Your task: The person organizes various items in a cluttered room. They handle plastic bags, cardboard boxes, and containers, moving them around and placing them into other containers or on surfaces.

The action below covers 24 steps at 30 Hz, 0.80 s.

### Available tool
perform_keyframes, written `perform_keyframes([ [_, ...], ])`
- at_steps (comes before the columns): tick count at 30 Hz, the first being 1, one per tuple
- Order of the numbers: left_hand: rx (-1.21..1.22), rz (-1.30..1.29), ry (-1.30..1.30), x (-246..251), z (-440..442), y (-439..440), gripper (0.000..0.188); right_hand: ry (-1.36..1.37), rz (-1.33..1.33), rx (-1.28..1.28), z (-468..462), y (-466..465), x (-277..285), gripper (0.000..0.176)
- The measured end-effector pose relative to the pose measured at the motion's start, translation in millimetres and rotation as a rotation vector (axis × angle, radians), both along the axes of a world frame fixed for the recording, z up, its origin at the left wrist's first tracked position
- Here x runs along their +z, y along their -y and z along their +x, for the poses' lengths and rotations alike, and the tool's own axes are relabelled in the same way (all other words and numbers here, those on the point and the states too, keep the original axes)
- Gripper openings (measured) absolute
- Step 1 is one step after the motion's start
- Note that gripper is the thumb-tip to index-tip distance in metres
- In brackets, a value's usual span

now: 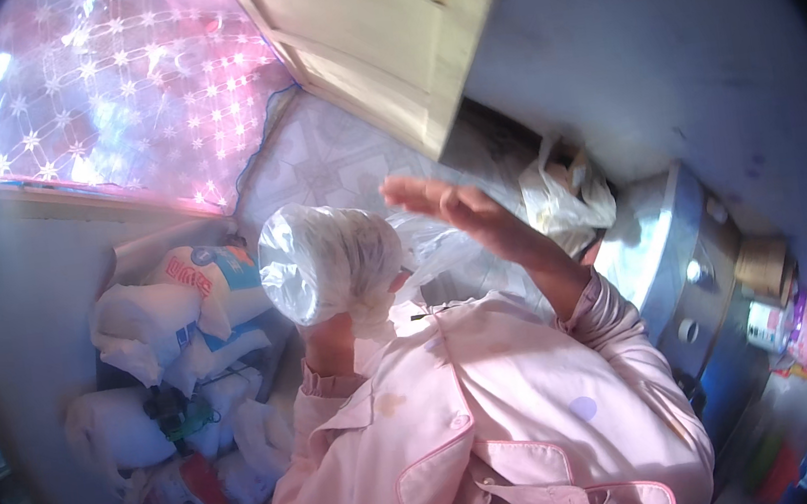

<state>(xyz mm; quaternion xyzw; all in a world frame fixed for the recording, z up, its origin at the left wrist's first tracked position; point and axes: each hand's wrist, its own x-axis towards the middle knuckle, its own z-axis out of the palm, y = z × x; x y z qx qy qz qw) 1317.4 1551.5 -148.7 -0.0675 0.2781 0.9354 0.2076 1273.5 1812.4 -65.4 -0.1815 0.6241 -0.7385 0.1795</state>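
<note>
A roundish bundle wrapped in clear, crinkled plastic [333,261] is held up in front of the pink jacket [510,382]. My left hand [330,340] grips it from below and behind; most of the fingers are hidden by the bundle, and the wrist shows under it. To the right of the bundle, my right hand [454,204] is raised with its fingers stretched out towards the left and nothing seen in it. Loose clear plastic film [441,247] spreads from the bundle's right side, beneath the right hand.
White printed sacks [225,277] and other bags are piled at the left. A cream door [355,39] and a pink patterned curtain [127,97] are at the top. A white plastic bag [566,194] lies beside a cabinet [679,278] on the right; a cardboard box [762,268] is beyond.
</note>
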Motion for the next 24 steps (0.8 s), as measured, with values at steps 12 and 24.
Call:
perform_keyframes([
  [12, 0.254, 0.466, 0.026, 21, -230, 107, 0.072, 0.604, -0.257, -0.051, -263, 128, -37, 0.016],
  [24, 0.836, -0.276, 0.025, 18, -326, 200, 0.065, 0.353, 0.054, 0.314, -541, 337, -93, 0.019],
])
